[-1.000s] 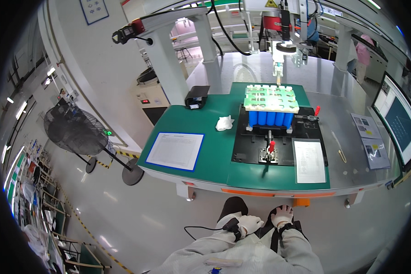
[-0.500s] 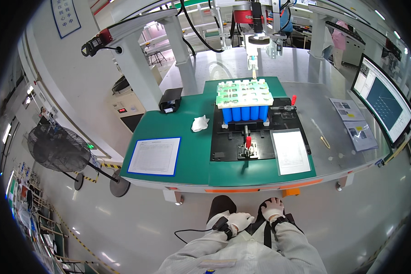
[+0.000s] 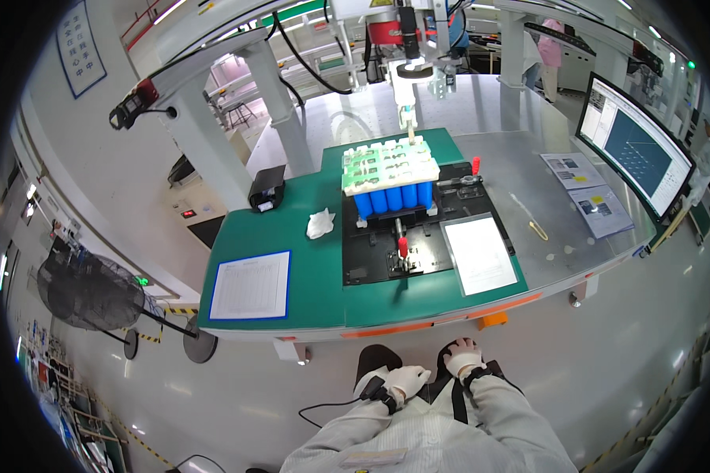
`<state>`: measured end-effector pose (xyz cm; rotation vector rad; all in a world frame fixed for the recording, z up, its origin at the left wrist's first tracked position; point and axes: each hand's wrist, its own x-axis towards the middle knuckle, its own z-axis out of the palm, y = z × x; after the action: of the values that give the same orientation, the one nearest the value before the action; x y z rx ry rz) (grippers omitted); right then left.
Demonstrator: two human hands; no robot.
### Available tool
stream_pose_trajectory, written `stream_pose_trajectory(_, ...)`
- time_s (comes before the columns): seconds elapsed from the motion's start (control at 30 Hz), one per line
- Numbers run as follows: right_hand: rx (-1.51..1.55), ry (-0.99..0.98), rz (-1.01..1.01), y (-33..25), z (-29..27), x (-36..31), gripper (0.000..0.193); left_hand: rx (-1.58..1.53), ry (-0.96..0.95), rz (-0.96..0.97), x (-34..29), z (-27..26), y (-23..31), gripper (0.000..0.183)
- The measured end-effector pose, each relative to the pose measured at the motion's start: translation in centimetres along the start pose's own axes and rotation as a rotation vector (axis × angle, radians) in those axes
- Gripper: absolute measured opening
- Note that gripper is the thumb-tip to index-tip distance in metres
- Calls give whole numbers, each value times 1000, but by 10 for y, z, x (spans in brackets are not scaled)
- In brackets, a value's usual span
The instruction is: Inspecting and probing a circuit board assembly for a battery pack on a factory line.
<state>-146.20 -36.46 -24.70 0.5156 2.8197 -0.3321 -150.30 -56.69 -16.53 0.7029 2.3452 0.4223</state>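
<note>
While both gloved hands sit low by the lap, left hand [image 3: 405, 379] curled, right hand [image 3: 461, 356] loosely spread, neither holding anything, work looks not yet begun: well ahead on the desk [image 3: 323, 299] lie two paper sheets, one crumpled cloth [image 3: 319, 223], and farthest one blue-celled battery pack [image 3: 392, 180] on its black fixture [image 3: 371, 252].

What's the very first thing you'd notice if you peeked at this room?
A block of upright blue cylinder cells under a white top frame stands out at the back of the green worktable, on a black fixture plate. At the bottom, two white-gloved hands, left hand and right hand, rest close together, well short of the table.
</note>
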Motion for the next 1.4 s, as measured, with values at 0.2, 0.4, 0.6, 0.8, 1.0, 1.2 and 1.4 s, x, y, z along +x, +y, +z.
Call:
stream_pose_trajectory(0.2, 38, -93, 42, -12, -34, -52, 40, -42, -226, 0, -15, 4, -2, 49)
stream_pose_trajectory(0.4, 138, 35, 111, -25, -44, -130, 21, -118, -248, 43, -22, 59, -15, 39)
stream_pose_trajectory(0.6, 147, 161, 212, -44, -19, -160, 36, -32, -246, 167, 3, 122, -56, 29)
stream_pose_trajectory(0.8, 140, 215, 190, -35, -6, -173, 43, 2, -314, 296, 26, 161, -71, 33)
stream_pose_trajectory(1.0, 160, 219, 161, -35, -11, -177, 36, 66, -185, 346, -6, 147, -57, 40)
stream_pose_trajectory(1.2, 168, 241, 150, -16, -7, -180, 41, 0, -190, 452, 6, 151, -45, 42)
stream_pose_trajectory(1.4, 143, 326, 153, -15, -6, -184, 42, 152, -227, 497, 23, 159, -56, 58)
